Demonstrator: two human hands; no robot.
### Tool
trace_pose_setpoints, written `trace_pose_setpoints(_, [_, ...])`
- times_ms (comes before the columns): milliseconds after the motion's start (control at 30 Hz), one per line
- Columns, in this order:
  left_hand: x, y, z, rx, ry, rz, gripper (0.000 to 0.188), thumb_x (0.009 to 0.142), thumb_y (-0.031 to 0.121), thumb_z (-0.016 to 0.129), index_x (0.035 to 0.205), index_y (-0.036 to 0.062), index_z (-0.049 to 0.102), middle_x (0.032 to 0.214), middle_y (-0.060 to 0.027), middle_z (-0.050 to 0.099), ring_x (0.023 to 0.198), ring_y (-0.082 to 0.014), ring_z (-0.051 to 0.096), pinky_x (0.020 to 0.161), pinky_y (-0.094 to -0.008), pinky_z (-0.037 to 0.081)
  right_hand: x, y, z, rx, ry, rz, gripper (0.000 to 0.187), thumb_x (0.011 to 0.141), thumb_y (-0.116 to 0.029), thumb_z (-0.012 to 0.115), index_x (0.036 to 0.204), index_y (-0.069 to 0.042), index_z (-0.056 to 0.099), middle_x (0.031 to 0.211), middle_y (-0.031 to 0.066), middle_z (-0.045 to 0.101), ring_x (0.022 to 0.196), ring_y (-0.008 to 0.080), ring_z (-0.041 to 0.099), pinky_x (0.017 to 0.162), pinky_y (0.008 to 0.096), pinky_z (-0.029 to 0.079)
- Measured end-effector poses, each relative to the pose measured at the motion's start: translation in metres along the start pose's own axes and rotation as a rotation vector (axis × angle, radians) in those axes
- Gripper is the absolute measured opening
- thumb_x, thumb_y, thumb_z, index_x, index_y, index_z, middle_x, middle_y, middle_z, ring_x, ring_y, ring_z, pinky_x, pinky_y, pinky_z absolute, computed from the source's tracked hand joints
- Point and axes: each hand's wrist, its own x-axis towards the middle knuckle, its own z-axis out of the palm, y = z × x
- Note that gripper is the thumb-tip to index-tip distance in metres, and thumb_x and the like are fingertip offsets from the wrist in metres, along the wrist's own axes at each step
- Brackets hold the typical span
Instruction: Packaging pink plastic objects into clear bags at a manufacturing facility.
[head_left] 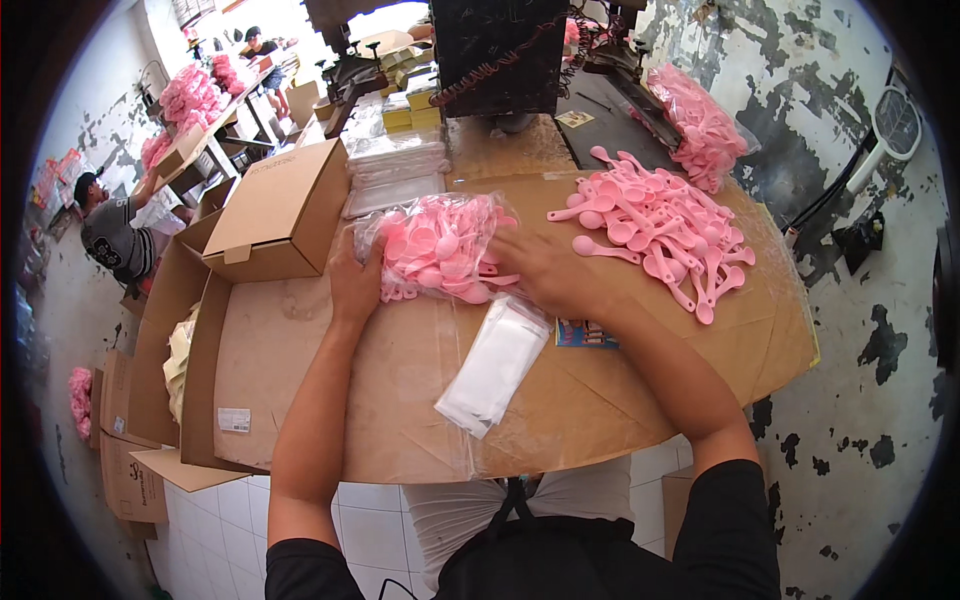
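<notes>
A clear plastic bag full of pink measuring spoons (432, 245) lies on the cardboard-covered table in front of me. My left hand (357, 278) grips the bag's left side, the thumb near its front. At its right side my right hand (545, 270) is closed on the edge of the bag, fingertips partly hidden by plastic and spoons. To the right spreads a heap of loose pink spoons (660, 220). A stack of empty clear bags (495, 362) lies just in front of the filled one, with a colourful printed card (585, 334) beside it, partly under my right forearm.
A closed brown box (275, 205) stands at the left, by an open carton (195, 370). Behind are stacked clear packages (395, 175) and a dark machine (497, 60). A bag of pink items (700, 130) sits at the back right. A co-worker (120, 230) is at far left.
</notes>
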Motion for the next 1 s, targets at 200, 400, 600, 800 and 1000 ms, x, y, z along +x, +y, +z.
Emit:
trace_pose_setpoints(200, [0.0, -0.009, 0.007, 0.035, 0.055, 0.041, 0.051, 0.099, 0.036, 0.065, 0.124, -0.0084, 0.058, 0.108, -0.0303, 0.069, 0.102, -0.0427, 0.068, 0.088, -0.0468, 0.051, 0.0, 0.004, -0.002, 0.009, -0.02, 0.011, 0.037, 0.082, -0.002, 0.065, 0.119, -0.008, 0.065, 0.121, 0.0124, 0.06, 0.112, 0.0303, 0.06, 0.097, 0.043, 0.047])
trace_pose_setpoints(400, [0.003, 0.0, 0.004, 0.093, 0.043, 0.035, 0.05, 0.1, 0.034, 0.061, 0.128, -0.0075, 0.058, 0.111, -0.0278, 0.07, 0.107, -0.0411, 0.067, 0.09, -0.0466, 0.05, -0.005, 0.012, -0.009, 0.185, -0.015, 0.063, 0.025, 0.081, 0.001, 0.067, 0.104, -0.009, 0.067, 0.116, 0.0108, 0.061, 0.102, 0.03, 0.062, 0.089, 0.0414, 0.05])
trace_pose_setpoints(600, [0.002, -0.002, -0.002, -0.24, -0.074, -0.018, 0.04, 0.099, 0.03, 0.063, 0.123, -0.0021, 0.064, 0.106, -0.024, 0.071, 0.1, -0.0339, 0.07, 0.086, -0.0431, 0.051, -0.002, -0.008, -0.019, 0.26, -0.034, 0.055, 0.02, 0.082, -0.004, 0.07, 0.102, -0.004, 0.065, 0.117, 0.0115, 0.061, 0.105, 0.0305, 0.062, 0.091, 0.0394, 0.05])
trace_pose_setpoints(800, [0.005, 0.004, -0.006, -0.042, -0.284, -0.07, 0.037, 0.097, 0.032, 0.068, 0.112, -0.0016, 0.068, 0.101, -0.0221, 0.071, 0.091, -0.0264, 0.068, 0.08, -0.0406, 0.051, -0.006, 0.007, -0.025, 0.238, -0.123, 0.026, 0.022, 0.082, -0.005, 0.074, 0.101, -0.003, 0.065, 0.117, 0.0106, 0.062, 0.108, 0.0294, 0.061, 0.09, 0.0371, 0.051])
trace_pose_setpoints(1000, [0.004, -0.013, 0.005, -0.049, -0.051, 0.219, 0.032, 0.101, 0.029, 0.063, 0.1, -0.0028, 0.066, 0.081, -0.0164, 0.067, 0.075, -0.0272, 0.065, 0.073, -0.0421, 0.049, -0.008, 0.02, -0.061, 0.216, -0.083, 0.131, 0.02, 0.083, -0.001, 0.073, 0.102, -0.003, 0.065, 0.115, 0.0106, 0.063, 0.105, 0.0306, 0.062, 0.091, 0.0375, 0.051])
